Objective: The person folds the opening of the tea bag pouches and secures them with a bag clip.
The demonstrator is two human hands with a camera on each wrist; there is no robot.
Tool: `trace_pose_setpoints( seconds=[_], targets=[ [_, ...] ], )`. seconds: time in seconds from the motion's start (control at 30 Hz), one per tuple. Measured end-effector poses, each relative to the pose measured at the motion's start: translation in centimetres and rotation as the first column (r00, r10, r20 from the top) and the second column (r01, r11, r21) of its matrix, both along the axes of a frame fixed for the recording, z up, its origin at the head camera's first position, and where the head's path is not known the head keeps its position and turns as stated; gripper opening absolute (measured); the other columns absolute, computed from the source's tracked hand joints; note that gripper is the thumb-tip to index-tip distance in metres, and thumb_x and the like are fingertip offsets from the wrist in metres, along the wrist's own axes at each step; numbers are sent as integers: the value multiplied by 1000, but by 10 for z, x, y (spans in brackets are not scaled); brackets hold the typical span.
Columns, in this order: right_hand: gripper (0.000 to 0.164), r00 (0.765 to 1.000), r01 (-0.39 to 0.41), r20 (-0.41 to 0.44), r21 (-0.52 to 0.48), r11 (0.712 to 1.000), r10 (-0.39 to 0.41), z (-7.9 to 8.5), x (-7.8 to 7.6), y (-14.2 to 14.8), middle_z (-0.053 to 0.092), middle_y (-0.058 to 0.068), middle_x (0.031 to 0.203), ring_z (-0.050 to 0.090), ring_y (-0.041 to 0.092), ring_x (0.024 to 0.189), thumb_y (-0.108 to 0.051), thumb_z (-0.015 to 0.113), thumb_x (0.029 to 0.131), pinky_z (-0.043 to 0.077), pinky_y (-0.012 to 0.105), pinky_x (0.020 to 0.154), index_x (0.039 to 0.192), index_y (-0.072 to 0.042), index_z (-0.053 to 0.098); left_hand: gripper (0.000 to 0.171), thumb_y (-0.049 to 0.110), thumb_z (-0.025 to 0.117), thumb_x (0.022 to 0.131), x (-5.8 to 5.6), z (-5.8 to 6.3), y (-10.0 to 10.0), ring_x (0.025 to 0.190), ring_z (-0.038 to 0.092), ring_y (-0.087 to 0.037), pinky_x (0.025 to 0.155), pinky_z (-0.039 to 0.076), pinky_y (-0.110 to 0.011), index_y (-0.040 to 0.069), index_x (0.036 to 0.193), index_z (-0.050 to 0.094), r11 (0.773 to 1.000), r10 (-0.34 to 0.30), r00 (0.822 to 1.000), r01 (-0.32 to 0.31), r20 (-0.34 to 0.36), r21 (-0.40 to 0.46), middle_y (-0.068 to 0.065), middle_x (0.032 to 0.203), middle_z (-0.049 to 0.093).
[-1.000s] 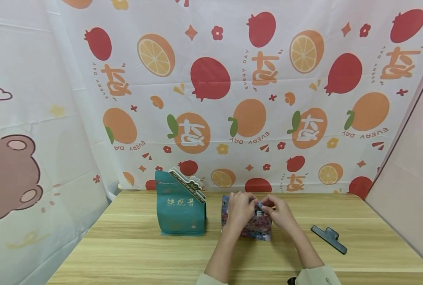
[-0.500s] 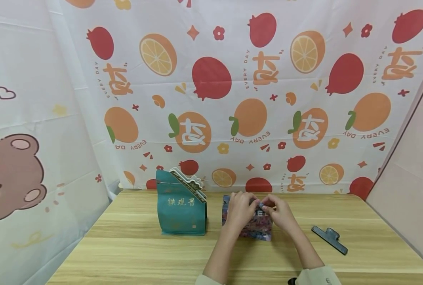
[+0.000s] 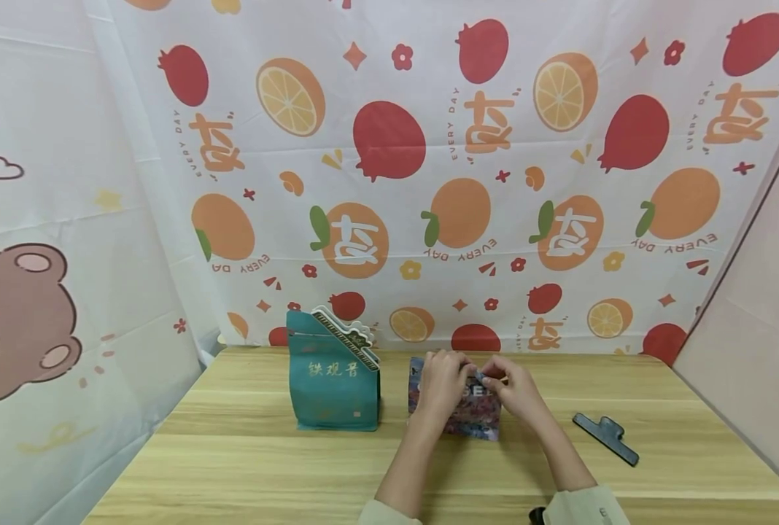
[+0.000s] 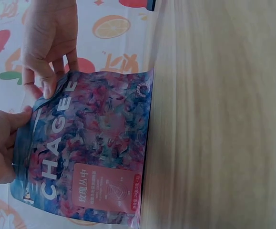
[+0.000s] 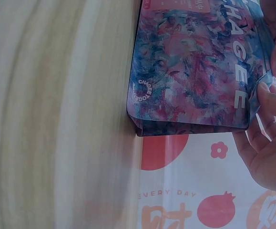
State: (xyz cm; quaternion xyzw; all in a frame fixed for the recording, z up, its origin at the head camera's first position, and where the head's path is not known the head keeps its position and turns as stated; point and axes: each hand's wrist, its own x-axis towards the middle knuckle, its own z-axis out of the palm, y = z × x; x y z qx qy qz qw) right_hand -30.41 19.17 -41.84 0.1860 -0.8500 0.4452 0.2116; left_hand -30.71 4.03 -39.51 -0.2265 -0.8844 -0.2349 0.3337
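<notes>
A blue and pink tea pouch (image 4: 99,124) lettered CHAGEE stands upright on the wooden table (image 3: 265,467). My left hand (image 3: 440,383) grips its top edge, thumb on the printed front in the left wrist view and fingers behind. At the other end of that edge, my right hand (image 3: 516,390) pinches the top corner between thumb and fingers. The right wrist view shows this corner (image 5: 256,93) folded over. To the left stands a teal tea pouch (image 3: 333,394), its top corner folded at a slant under a white decorated clip (image 3: 349,337).
A dark grey bag clip (image 3: 606,437) lies on the table to the right of my right forearm. Behind the table hangs a fruit-printed cloth (image 3: 494,160). Another cloth with a printed bear (image 3: 22,321) covers the left side.
Both hands keep their hold on the pouch's top with barely any movement. The head view shifts slightly.
</notes>
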Motion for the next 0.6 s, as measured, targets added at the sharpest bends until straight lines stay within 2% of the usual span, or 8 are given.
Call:
trace_pose_setpoints(
  seconds=[0.33, 0.6],
  targets=[
    [8, 998, -58, 12, -9, 998, 59, 2, -2, 3, 61, 4, 81, 58, 21, 76, 3, 61, 85, 49, 32, 65, 84, -5, 61, 10, 23, 72, 79, -3, -3, 1, 62, 54, -9, 66, 38, -25, 14, 74, 73, 1000, 18, 998, -16, -64, 25, 6, 71, 65],
    [5, 991, -68, 115, 11, 998, 67, 4, -2, 8, 61, 5, 87, 57, 20, 79, -3, 59, 88, 49, 31, 63, 93, -3, 61, 12, 27, 70, 82, -4, -7, -3, 64, 52, -8, 67, 38, -24, 16, 79, 72, 1000, -23, 998, 23, -65, 4, 7, 75, 65]
  ],
)
